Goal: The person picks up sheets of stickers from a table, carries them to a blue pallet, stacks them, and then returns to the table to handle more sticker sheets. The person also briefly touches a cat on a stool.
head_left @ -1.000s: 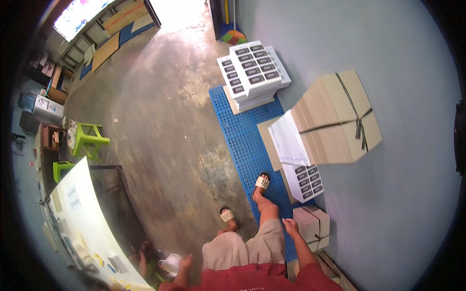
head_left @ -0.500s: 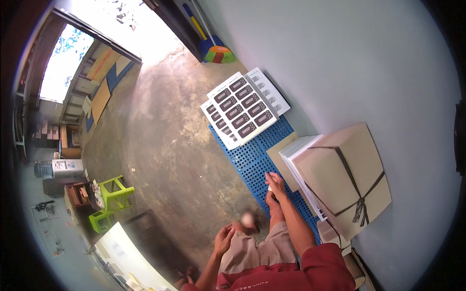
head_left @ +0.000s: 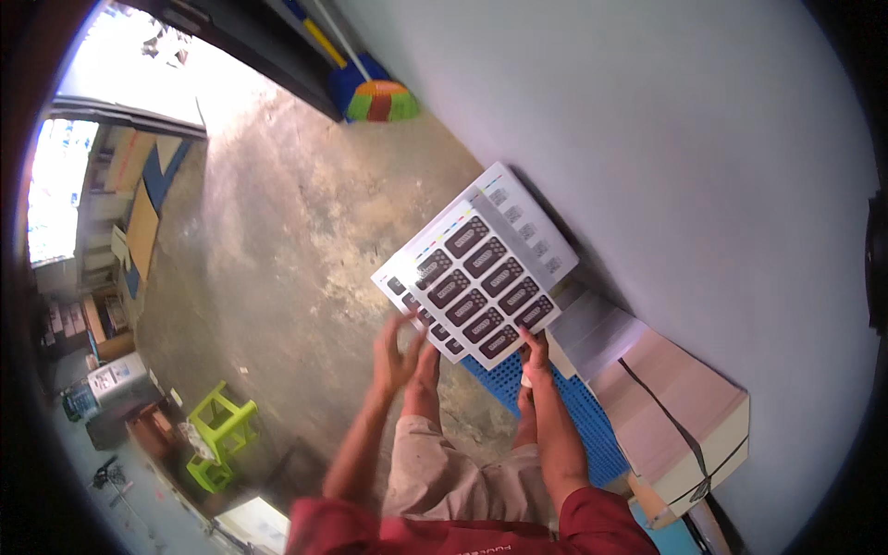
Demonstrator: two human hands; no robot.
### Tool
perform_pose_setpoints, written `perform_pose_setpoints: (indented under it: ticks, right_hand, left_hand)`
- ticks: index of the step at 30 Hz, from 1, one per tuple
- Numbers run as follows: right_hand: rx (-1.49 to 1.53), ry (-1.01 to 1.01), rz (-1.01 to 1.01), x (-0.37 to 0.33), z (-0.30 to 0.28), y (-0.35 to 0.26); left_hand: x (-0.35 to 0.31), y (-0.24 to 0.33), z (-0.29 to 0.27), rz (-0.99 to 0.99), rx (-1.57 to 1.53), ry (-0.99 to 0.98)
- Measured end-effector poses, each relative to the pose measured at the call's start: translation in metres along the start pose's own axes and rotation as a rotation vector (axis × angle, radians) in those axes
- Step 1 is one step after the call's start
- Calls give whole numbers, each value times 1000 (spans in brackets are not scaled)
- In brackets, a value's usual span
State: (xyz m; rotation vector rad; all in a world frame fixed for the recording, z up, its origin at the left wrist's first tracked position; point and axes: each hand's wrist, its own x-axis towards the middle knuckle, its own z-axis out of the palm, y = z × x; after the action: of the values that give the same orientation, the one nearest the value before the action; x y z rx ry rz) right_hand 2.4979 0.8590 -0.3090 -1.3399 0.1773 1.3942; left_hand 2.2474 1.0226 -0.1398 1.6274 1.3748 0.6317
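Nearest to my view I see the red shirt (head_left: 462,536) and the beige shorts (head_left: 462,472) of the person, with both forearms reaching forward. The left hand (head_left: 396,356) is open, its fingers curved and apart, at the left edge of a stack of printed sheets (head_left: 481,277); I cannot tell if the fingertips touch the paper. The right hand (head_left: 535,356) is at the lower right corner of the top sheet, fingertips against its edge, but I cannot tell if they are gripping it. This top sheet carries dark labels in two columns, and other sheets show from under it on the left and on the right. The stack is in front of the person, near the grey wall (head_left: 638,139). To the right of the right forearm lies a blue mat (head_left: 592,425) with holes, and beside it a pale bundle (head_left: 675,416) tied with black strap. Farther, on the left, I see a green stool (head_left: 222,421) on the concrete floor (head_left: 277,250). Beyond the stack, a broom (head_left: 384,104) with coloured bristles stands near the bright doorway (head_left: 157,65).
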Motion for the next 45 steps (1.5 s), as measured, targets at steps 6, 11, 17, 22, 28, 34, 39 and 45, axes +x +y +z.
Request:
perform_pose_setpoints:
  ticks: [6,11,17,22,28,34,39,45]
  right_hand:
    - [231,34,125,0,2,3]
    - [259,62,202,-2,-2,-3]
    - [332,122,236,-4,-3,3]
    - [389,138,185,-19,19,23]
    - [484,126,117,-26,13,59]
    - [484,136,125,-18,-12,63]
    - [337,191,50,-22,-14,56]
    - [260,193,-116,-30,15,44]
  left_hand:
    - [212,-69,9,-68,95,-508]
    - [226,-90,53,-140,202,-785]
    - [226,-98,53,-163,91,-743]
    - [233,-98,57,-185,106,-821]
    - [231,-91,63,-107,118,-841]
    - [202,-107,71,-200,94,-779]
    - [187,-119,71,-378,-60,-755]
    - [206,-124,60,-568,-395,-858]
